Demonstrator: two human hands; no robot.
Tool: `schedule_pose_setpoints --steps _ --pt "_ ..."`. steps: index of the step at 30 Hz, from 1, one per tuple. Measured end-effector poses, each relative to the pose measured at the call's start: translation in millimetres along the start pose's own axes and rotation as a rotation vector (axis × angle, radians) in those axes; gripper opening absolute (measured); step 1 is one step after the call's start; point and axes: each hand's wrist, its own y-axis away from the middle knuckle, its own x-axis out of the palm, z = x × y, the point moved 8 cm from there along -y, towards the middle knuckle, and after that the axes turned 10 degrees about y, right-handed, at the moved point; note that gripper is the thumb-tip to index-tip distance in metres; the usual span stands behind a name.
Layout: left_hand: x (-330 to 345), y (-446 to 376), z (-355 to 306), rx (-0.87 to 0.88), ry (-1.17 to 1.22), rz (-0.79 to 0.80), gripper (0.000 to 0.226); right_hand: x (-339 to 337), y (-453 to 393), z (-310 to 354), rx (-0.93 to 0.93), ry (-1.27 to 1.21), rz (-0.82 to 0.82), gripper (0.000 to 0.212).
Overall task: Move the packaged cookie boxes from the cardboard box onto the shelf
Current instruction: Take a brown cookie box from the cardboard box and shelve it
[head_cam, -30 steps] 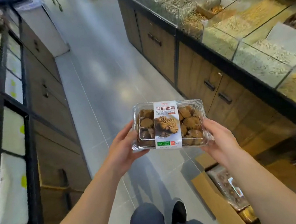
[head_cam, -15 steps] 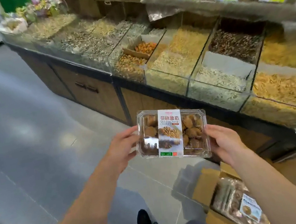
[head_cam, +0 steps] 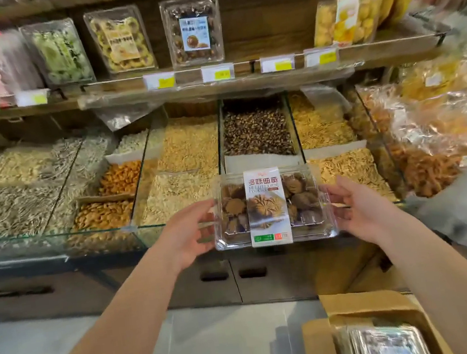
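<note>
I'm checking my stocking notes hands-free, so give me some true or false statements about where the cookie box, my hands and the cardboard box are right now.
1. Both hands hold the cookie box by its sides: left hand, right hand. True.
2. The cookie box already stands on the shelf. False: it is held in the air, in front of the bulk bins.
3. The cardboard box on the floor is empty. False: at least one clear pack lies in it.
4. Price tags hang along the shelf edge. True.
</note>
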Motion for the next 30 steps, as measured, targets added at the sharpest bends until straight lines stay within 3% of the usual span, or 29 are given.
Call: schedule_pose_setpoints --steps 4,12,19,26,30 --pt "44 -50 -38 0.008 -0.031 0.065 0.024 -18 -35 44 0.000 -0.044 -0.070 0.041" --pt "131 -145 -120 0.057 -0.148 0.218 0.015 -39 -98 133 -0.072 -0.142 -0.208 0.029" --pt "203 -210 -198 0.107 -0.148 0.335 0.017 -46 -141 221 -0.190 -0.077 -0.323 0.013" --pt "288 -263 -259 0.142 -0.156 0.445 0.013 -78 -181 321 -0.330 -0.061 -0.442 0.011" --pt "339 -296 -286 0.206 -0.123 0.435 0.019 -103 -214 381 -0.420 -0.013 -0.461 0.022"
